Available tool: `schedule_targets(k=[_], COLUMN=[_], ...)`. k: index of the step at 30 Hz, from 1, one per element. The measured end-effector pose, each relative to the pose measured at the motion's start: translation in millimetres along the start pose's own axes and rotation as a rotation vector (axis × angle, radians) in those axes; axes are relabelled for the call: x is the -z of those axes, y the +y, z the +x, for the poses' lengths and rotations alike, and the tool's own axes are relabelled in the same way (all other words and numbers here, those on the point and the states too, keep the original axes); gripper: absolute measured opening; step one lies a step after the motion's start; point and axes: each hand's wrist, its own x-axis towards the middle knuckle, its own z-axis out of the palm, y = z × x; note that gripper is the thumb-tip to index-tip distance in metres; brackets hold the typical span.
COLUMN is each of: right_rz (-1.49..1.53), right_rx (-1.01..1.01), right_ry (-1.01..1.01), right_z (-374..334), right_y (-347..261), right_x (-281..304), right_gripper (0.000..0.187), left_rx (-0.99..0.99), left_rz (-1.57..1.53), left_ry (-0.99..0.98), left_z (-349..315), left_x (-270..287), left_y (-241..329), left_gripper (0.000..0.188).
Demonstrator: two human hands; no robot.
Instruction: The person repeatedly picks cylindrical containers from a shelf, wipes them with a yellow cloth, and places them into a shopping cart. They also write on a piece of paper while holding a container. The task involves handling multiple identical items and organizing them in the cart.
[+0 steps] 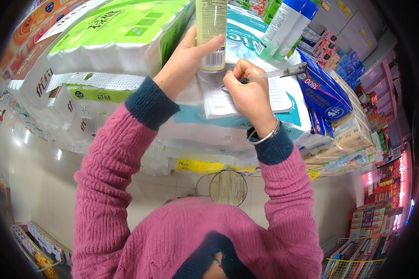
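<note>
My left hand (185,58) is wrapped round a pale yellow-green bottle (211,35), which stands upright with its printed back and barcode toward me; its top is cut off by the picture's edge. In my right hand (250,90) is a pen (275,73) with a clear barrel and dark cap end, gripped in a writing hold. The pen's tip touches a ruled paper pad (220,103) just in front of the bottle. Beneath the pad lies a white and teal plastic-wrapped tissue pack (195,116). Part of the pad is hidden by my right hand.
A green and white tissue pack (125,35) is stacked at the left. Two white bottles, one with a blue cap (284,28), stand beyond the pad. A blue tissue pack (325,88) sits at the right. A round stool (228,188) is on the floor below; stocked shelves (375,214) line the right.
</note>
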Motion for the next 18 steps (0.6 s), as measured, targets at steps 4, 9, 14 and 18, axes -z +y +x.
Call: schedule_targets(k=[4, 9, 14, 18], right_rz=[0.139, 0.286, 0.392, 0.519], right_rx=[-0.063, -0.155, -0.134, -0.143], right_ry=[-0.007, 0.069, 0.094, 0.148], right_z=[0, 4, 3, 1], right_y=[3, 10, 9, 5], right_x=[4, 5, 7, 7], right_gripper=[0.024, 0.021, 0.027, 0.032], left_rx=[0.005, 0.014, 0.018, 0.012], left_rz=[0.014, -0.002, -0.016, -0.009], left_ry=[-0.001, 0.004, -0.002, -0.005], left_z=[0, -1, 1, 2], left_x=[0, 0, 1, 1], left_y=[1, 1, 0, -1], left_gripper=[0.050, 0.053, 0.054, 0.053])
